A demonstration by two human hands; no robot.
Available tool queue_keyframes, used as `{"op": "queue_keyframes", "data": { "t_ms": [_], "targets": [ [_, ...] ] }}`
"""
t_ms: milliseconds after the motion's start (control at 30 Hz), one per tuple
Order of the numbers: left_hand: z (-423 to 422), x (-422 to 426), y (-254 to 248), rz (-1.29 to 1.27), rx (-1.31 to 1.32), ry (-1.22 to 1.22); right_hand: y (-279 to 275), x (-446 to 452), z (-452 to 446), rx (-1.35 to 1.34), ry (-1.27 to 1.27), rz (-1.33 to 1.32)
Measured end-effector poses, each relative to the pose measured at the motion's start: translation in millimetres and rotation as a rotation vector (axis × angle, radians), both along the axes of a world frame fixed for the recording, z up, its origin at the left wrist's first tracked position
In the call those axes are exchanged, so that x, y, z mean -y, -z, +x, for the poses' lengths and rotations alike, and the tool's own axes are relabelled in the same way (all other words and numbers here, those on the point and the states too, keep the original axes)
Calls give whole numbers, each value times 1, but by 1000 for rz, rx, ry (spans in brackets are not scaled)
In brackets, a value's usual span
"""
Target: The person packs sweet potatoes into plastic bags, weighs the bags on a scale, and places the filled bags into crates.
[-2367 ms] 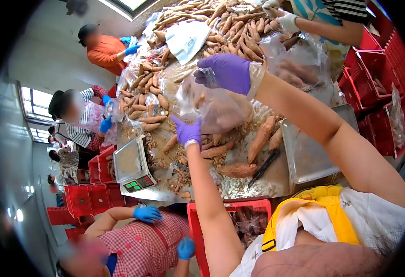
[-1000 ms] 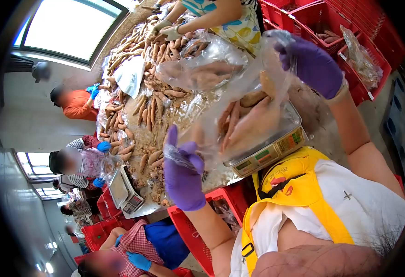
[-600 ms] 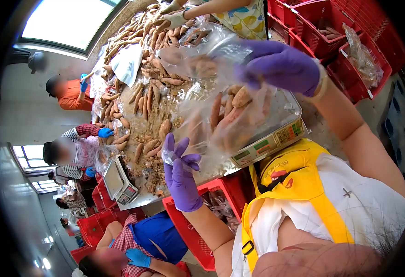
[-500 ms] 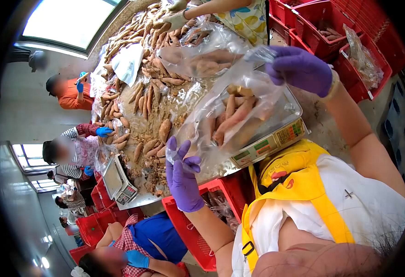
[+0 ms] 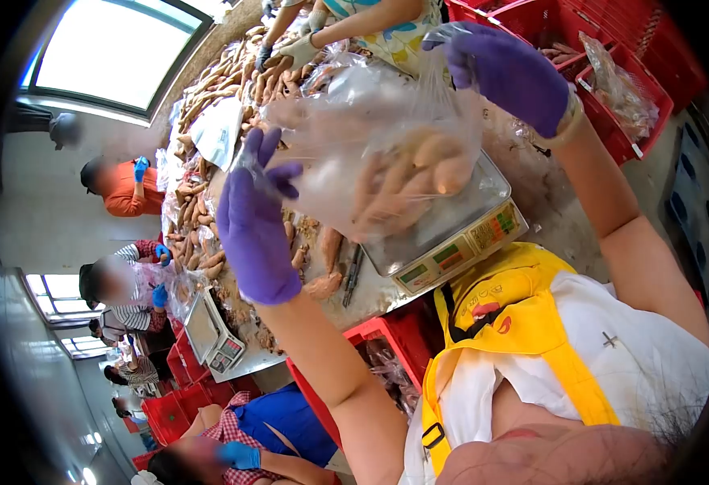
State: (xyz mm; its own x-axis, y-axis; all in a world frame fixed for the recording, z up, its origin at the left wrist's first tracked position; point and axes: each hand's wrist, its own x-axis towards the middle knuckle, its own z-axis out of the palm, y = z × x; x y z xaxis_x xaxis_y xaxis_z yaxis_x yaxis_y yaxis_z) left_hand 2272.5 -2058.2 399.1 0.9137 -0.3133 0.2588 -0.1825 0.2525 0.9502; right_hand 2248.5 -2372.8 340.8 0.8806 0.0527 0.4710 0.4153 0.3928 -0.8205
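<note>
A clear plastic bag (image 5: 330, 153) of sweet potatoes (image 5: 407, 178) is stretched between my two purple-gloved hands. My left hand (image 5: 257, 214) grips one top corner, thumb and fingers pinching the film. Higher up at the right, my right hand (image 5: 508, 77) is closed on the opposite corner, pulling the film taut. The filled part hangs over the steel pan of a digital scale (image 5: 459, 250) and looks raised from it. Loose sweet potatoes (image 5: 330, 246) lie on the table near my left wrist. Dark, slender tools (image 5: 353, 276) lie beside the scale.
Across the table, a co-worker's gloved hands (image 5: 298, 52) are at the sweet potato heap (image 5: 217, 89). Red crates stand at the right (image 5: 629, 97) and below the table edge (image 5: 395, 339). Another scale (image 5: 213, 331) stands at the left; several co-workers are along that side.
Both my hands have moved up and left, spreading the bag. Its sweet potatoes have shifted and seem lifted from the scale pan. The dark tools have come into view.
</note>
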Motion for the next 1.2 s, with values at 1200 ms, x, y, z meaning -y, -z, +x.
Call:
{"op": "queue_keyframes", "data": {
  "t_ms": [1200],
  "targets": [
    [24,15,188,1371,136,252,38,-23,-23,-361,-282,111]
  ]
}}
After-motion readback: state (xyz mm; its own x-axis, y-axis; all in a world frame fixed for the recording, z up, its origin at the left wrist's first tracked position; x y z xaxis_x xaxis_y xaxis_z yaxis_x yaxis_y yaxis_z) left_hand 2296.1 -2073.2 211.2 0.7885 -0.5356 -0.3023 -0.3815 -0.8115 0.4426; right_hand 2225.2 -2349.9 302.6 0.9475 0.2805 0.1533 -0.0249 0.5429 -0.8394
